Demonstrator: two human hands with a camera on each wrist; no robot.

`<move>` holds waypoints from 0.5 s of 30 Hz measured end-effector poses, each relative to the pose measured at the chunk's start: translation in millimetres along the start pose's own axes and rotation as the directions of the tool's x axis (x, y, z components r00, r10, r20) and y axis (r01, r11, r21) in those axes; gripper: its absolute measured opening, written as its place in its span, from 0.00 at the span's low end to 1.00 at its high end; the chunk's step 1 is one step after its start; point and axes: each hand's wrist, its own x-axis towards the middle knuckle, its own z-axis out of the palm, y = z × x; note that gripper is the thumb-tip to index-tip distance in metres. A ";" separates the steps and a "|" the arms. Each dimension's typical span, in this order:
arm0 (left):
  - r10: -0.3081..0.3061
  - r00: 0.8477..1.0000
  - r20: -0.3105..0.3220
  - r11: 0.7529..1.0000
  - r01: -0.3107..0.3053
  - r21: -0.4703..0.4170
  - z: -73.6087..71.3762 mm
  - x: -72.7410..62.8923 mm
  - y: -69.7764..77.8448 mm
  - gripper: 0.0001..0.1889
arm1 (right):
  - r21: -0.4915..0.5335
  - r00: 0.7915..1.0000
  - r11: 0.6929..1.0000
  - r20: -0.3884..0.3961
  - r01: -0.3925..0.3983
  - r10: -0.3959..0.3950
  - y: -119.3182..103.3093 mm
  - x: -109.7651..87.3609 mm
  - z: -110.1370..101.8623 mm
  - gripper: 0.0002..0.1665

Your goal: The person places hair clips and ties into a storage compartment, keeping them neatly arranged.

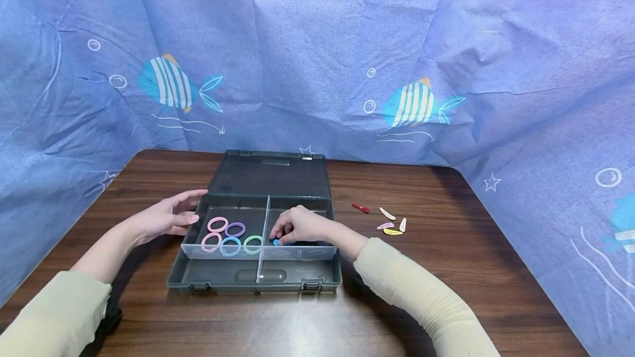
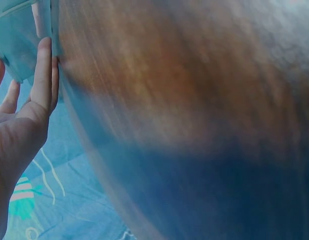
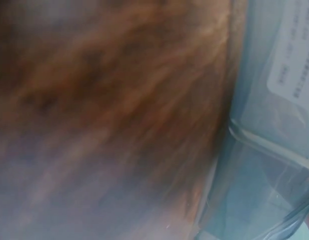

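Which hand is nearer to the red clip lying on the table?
Right. The right hand is inside the box's right compartment, just left of the red clip; the left hand is at the box's far left edge.

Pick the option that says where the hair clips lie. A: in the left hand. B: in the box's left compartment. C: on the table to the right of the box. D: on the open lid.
C: the hair clips lie loose on the wooden table, right of the storage box; its left compartment holds the hair ties.
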 end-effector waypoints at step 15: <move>-0.026 1.000 -0.017 0.999 0.026 0.022 -1.4 1.1 -2.4 0.39 | 0.083 0.996 0.995 -0.070 0.055 -0.049 -2.2 -26.0 -23.5 0.10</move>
